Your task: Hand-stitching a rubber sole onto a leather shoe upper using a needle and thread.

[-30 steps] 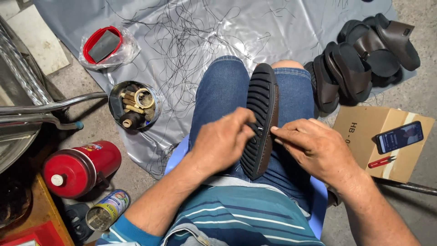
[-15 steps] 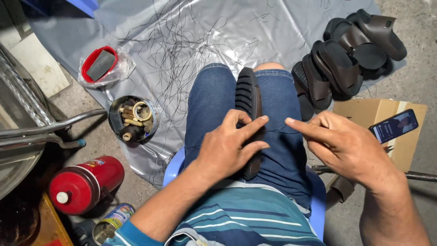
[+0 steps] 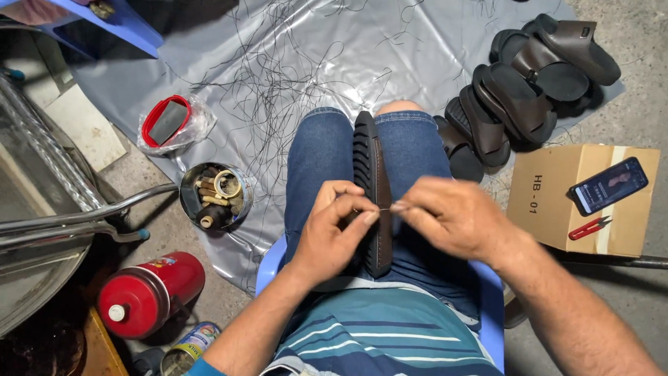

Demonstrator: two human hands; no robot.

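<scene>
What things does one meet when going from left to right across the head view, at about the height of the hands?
Red canister → round tin of spools → left hand → black sandal sole held between the knees → right hand → cardboard box → red snips.

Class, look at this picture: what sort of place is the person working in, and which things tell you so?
Probably a small, informal sandal-making or shoe-repair spot on the floor. Clues: a pile of dark sandals, loose thread offcuts on a grey plastic sheet, and a sandal sole held between the knees.
</scene>
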